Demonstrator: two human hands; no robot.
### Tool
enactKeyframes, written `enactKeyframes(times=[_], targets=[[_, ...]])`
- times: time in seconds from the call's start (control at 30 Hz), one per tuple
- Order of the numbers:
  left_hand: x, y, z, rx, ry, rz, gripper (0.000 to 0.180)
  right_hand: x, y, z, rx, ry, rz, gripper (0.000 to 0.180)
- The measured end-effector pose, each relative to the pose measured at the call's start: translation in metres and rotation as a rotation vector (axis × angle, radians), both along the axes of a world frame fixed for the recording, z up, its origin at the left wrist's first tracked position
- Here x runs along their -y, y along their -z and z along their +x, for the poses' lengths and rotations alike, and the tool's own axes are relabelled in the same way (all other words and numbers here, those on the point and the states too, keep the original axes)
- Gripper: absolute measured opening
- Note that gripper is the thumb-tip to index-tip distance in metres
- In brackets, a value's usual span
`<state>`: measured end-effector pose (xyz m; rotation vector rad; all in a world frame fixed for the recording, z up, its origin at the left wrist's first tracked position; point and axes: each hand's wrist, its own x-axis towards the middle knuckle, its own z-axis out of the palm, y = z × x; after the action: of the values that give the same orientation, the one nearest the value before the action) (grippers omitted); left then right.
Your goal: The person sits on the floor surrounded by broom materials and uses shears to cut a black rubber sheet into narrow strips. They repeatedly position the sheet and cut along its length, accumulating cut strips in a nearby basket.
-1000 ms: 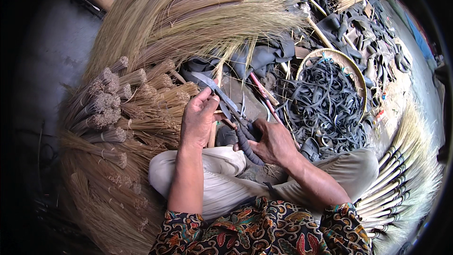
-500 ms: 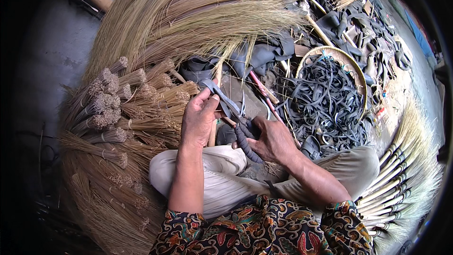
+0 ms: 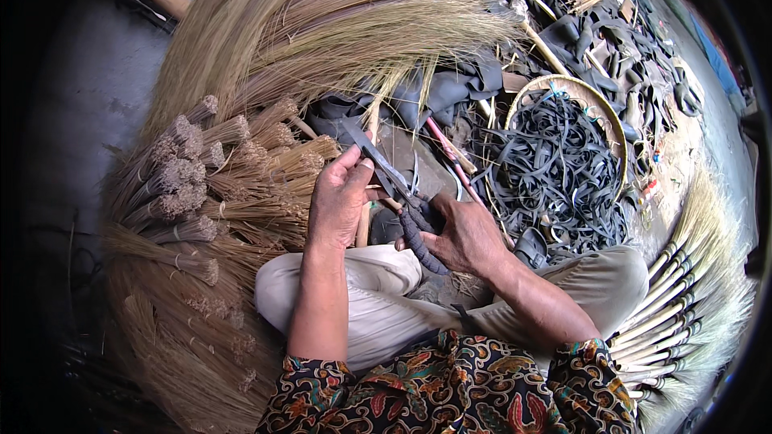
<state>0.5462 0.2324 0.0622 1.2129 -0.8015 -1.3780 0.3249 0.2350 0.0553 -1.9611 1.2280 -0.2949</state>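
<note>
Grey rubber, a narrow flat strip (image 3: 379, 159), slants through the pinching thumb and fingers of the seated person's left hand (image 3: 342, 201), left of the round, pale woven basket (image 3: 597, 106). Nearer that basket, the right hand (image 3: 466, 233) is curled round large dark scissors with thickly wrapped handles (image 3: 420, 244), close to the strip; from where I stand I cannot tell how far their blades are parted. Tangled dark rubber strips (image 3: 555, 173) heap up in the basket and spread past its left side. Farther left of it I see tied bundles of tan dried stalks (image 3: 181, 173), with long straw-coloured grass sheaves (image 3: 338, 48) to its upper left. Pale-handled grass brooms (image 3: 663, 333) lie in a row at its lower right.
</note>
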Motion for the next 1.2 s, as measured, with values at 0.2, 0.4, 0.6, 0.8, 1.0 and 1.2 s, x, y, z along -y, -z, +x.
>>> enactKeyframes(times=[0.2, 0.4, 0.6, 0.8, 1.0, 1.2], targets=[[-0.005, 0.002, -0.009, 0.055, 0.043, 0.026, 0.050, 0.000, -0.001, 0.005, -0.002, 0.043, -0.098, 0.056], [-0.004, -0.002, -0.011, -0.021, 0.013, 0.005, 0.048, -0.001, -0.001, 0.003, -0.007, 0.049, -0.008, 0.055], [0.002, -0.001, -0.001, 0.069, -0.030, -0.006, 0.047, -0.003, -0.003, 0.007, 0.016, 0.036, -0.018, 0.054], [-0.002, 0.003, -0.013, 0.170, 0.013, 0.046, 0.044, -0.001, 0.005, 0.007, 0.011, 0.069, -0.125, 0.058], [-0.002, -0.003, -0.012, 0.204, 0.024, 0.036, 0.046, -0.001, 0.006, 0.007, 0.026, 0.077, -0.060, 0.059], [-0.005, -0.005, -0.014, 0.317, 0.111, 0.068, 0.047, 0.002, 0.005, 0.010, -0.006, 0.093, -0.052, 0.066]])
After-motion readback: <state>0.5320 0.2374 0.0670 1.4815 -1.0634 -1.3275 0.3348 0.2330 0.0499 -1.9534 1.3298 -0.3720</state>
